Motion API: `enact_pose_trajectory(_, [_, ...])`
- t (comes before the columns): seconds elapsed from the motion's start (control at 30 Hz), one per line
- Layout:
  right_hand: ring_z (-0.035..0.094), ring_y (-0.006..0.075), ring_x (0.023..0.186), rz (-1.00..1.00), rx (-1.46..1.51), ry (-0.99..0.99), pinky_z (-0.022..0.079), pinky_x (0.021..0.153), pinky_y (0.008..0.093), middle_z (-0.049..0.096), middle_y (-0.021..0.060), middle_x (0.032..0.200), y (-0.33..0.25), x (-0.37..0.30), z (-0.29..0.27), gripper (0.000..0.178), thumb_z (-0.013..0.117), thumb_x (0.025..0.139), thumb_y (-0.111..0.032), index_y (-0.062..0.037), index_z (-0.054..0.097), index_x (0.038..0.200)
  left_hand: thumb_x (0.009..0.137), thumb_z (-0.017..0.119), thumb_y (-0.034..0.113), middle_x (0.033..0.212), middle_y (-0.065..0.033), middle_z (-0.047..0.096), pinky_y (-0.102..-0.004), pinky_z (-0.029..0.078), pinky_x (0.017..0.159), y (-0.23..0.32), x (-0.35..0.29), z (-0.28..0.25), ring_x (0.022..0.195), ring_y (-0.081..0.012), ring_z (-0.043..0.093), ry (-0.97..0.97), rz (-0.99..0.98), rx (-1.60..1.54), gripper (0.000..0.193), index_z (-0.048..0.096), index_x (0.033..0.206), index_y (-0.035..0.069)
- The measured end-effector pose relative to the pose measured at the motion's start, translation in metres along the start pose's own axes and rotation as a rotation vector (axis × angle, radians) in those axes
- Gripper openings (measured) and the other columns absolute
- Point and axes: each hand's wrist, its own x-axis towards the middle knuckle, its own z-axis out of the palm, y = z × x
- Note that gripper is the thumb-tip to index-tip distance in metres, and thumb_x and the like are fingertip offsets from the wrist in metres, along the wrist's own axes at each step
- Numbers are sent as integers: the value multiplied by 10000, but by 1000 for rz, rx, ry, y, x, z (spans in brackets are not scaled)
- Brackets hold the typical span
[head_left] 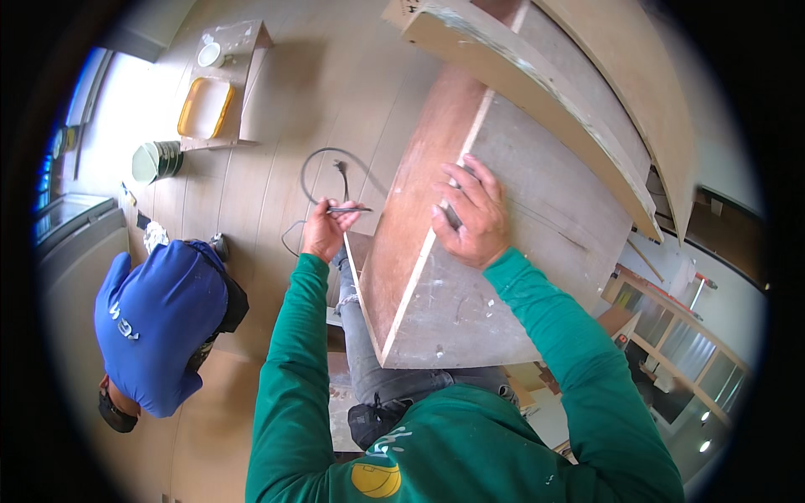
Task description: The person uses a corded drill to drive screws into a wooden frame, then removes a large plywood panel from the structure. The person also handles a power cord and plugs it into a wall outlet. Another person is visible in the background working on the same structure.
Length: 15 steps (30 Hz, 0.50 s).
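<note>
Two hands work a wooden box: the right hand [470,216] lies flat on its grey top panel [503,268], fingers spread, a dark object half hidden beneath, while the left hand [325,226] pinches a thin tool [350,209] beside the reddish side board [411,226]. Steady downward pressure looks key to holding the edge true. Farther left, a cable [323,172] loops across the floor [251,168].

Hands at a grey-topped wooden board seen from above

The right hand [471,216] lies flat on the grey, reddish-edged wooden board [503,277], pressing a small dark tool near its edge. The left hand [323,226] pinches a thin dark pencil-like stick [348,209] just beside the board, above a black coiled cable [331,172] on the pale wooden floor [335,84]. A person in a blue top [159,323] crouches to the left.
</note>
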Motion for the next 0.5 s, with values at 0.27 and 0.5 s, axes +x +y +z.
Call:
enact_pose_trajectory(0.27, [510,340,1362,57,49,102,439,1079,494,639,96,1337,2,-10,5,230,726,848,-207,-97,717,1050,1100,486,291,1055,-200,712,-442,572,1044,-12,33,-23,1083,-402,698,21,81,-65,298,571,997,24])
enact_pose_trajectory(0.5, [483,339,1379,27,137,177,423,1124,512,627,118,1311,7,-20,17,256,700,851,-228,-59,716,1042,1037,572,243,1068,-143,705,-414,577,912,34,84,-89,995,-312,681,-107,88,400,264,591,1126,-4])
